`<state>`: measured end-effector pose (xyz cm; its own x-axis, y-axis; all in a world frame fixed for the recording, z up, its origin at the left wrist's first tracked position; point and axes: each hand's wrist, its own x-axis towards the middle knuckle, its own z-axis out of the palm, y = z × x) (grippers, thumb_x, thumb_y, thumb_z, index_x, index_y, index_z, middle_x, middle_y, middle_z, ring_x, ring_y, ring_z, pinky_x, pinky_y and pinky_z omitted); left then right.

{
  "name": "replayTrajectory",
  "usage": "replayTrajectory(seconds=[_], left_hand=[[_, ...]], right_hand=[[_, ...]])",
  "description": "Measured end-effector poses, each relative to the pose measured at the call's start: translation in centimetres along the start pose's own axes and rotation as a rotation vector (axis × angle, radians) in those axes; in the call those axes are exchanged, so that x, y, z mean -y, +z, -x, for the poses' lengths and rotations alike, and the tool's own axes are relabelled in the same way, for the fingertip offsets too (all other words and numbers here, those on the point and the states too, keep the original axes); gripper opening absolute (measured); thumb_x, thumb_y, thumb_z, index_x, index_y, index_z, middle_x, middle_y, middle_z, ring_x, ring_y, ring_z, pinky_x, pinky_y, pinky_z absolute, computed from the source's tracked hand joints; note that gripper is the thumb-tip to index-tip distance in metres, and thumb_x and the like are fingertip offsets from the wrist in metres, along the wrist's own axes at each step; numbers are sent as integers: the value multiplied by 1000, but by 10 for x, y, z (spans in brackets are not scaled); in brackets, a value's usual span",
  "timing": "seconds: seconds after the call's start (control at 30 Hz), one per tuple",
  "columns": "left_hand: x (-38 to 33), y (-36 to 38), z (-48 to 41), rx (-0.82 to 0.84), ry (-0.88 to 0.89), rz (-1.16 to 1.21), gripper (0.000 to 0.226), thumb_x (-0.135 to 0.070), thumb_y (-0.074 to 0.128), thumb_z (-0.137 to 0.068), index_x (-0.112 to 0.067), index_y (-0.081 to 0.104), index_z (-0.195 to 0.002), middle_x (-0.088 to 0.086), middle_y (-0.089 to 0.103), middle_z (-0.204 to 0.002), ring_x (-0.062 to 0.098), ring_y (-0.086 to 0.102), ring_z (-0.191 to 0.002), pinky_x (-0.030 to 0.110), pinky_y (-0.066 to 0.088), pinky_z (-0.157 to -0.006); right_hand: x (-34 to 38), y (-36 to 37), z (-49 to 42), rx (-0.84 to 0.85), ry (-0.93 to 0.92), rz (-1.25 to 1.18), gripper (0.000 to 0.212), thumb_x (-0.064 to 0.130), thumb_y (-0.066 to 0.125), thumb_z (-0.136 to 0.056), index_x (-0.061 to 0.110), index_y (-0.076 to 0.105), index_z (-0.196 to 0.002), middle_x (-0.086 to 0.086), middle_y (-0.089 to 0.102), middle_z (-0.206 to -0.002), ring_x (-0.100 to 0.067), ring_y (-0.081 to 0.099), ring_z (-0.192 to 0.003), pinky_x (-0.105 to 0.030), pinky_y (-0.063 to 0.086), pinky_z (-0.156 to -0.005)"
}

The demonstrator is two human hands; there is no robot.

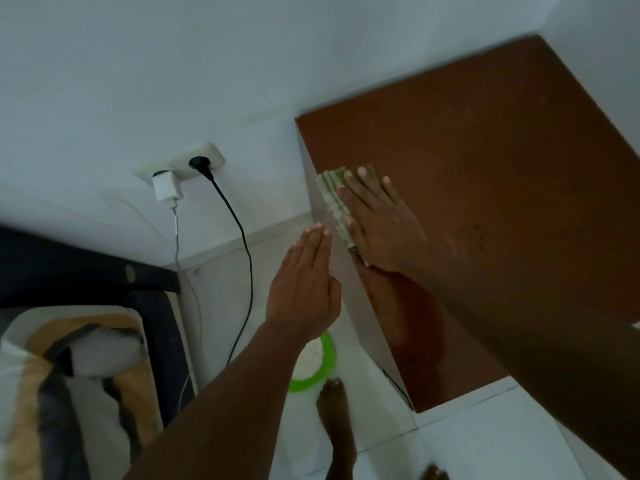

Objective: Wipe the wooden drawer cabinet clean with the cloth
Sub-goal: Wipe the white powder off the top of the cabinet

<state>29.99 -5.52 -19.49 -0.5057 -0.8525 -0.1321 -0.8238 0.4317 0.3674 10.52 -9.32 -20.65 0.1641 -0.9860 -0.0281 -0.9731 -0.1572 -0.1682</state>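
While the right hand (377, 223) lies flat, fingers slightly spread, pressing the folded green cloth (333, 197) onto the wooden cabinet top (485, 161) at its left edge, the left hand (304, 282) hangs just beside that edge, fingers straight and pressed together, holding nothing. To wipe well, press evenly through the palm and work in overlapping strokes. The pale smudges (464, 237) nearer the middle probably need a firmer pass.

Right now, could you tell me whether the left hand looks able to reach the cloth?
Probably yes. The left hand is open beside the cabinet edge, close to the cloth, with nothing between. The right hand lies flat over most of the cloth, leaving only its left strip bare.
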Motion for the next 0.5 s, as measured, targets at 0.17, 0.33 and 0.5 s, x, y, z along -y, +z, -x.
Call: replayTrajectory(seconds=[0.17, 0.33, 0.5], left_hand=[[-14, -3, -4, -9, 7, 25, 71, -26, 28, -89, -5, 27, -156, 14, 26, -164, 24, 19, -153, 44, 23, -123], [-33, 4, -2, 125, 146, -60, 73, -37, 15, -93, -6, 19, -159, 12, 12, -168, 23, 7, -156, 44, 19, -124], [-45, 8, -3, 155, 86, -71, 69, -36, 19, -97, -8, 9, -160, 9, 0, -169, 21, -4, -155, 39, 8, -126]], right_hand=[[7, -4, 88, 69, -91, -35, 56, 35, 26, -104, 17, 29, -156, -5, 21, -166, -21, 13, -155, -48, 18, -124], [7, 5, 175, 75, -168, -126, 51, 22, 41, -98, 16, 43, -149, -5, 33, -161, -20, 22, -153, -45, 29, -122], [-3, -3, 245, 66, -135, -287, 60, -9, 71, -75, 10, 62, -131, -9, 59, -140, -21, 52, -133, -43, 47, -110]])
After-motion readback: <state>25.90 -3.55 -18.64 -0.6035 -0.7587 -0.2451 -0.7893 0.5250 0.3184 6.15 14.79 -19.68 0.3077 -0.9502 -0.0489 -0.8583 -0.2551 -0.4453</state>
